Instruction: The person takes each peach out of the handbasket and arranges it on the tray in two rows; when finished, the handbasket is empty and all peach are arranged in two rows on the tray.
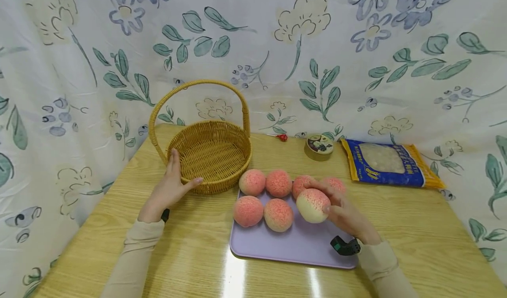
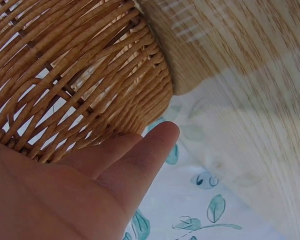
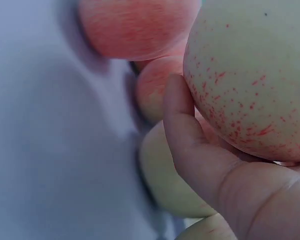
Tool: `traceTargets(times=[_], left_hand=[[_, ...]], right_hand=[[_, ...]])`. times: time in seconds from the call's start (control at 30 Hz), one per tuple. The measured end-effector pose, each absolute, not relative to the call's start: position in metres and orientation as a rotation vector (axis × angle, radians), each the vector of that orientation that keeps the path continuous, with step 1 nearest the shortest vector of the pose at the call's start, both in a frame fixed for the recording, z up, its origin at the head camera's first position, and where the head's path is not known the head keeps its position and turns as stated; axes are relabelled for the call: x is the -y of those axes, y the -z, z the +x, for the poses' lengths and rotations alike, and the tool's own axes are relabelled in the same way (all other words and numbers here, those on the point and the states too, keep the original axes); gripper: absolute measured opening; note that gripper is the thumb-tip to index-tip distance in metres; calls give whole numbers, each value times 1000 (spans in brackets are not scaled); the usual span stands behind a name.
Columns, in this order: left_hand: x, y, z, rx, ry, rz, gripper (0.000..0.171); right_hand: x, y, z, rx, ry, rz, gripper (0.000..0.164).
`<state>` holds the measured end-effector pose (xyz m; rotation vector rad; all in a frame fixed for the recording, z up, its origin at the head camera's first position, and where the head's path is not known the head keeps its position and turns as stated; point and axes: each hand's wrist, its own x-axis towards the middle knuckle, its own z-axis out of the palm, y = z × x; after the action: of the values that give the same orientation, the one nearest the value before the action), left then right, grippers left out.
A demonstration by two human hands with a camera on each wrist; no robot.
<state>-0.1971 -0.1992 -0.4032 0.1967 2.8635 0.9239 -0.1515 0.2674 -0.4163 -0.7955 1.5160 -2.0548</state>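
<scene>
In the head view my right hand [image 1: 348,212] grips a pale peach [image 1: 312,206] with pink speckles, held over the lavender tray [image 1: 273,247]. The right wrist view shows the thumb [image 3: 190,135] against the side of this peach [image 3: 255,75]. My left hand [image 1: 168,192] rests on the front left of the wicker basket [image 1: 214,187], fingers extended and thumb spread apart. Up close, the left wrist view shows that hand [image 2: 90,180] against the outside weave [image 2: 80,90]. Several pink peaches [image 1: 279,215] sit on the tray; the right hand partly covers those behind it.
A tall arched handle [image 1: 198,82] rises over the basket. Behind the tray stand a small round tin [image 1: 319,147] and a red item [image 1: 282,137]. A blue and yellow food bag [image 1: 390,163] lies at the back right. Floral cloth [image 1: 253,47] hangs behind the table.
</scene>
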Motion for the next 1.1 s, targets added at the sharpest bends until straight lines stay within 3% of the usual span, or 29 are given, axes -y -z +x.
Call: traceTargets(times=[0.8,1.1], left_hand=[[199,403,-192,-2858,-923,215,112],[198,398,-191,-2869,-907,199,113]], right_hand=[[-271,443,-137,-1923,1913,-837,64],[-268,431,-133,-2126,1752,-663,61]])
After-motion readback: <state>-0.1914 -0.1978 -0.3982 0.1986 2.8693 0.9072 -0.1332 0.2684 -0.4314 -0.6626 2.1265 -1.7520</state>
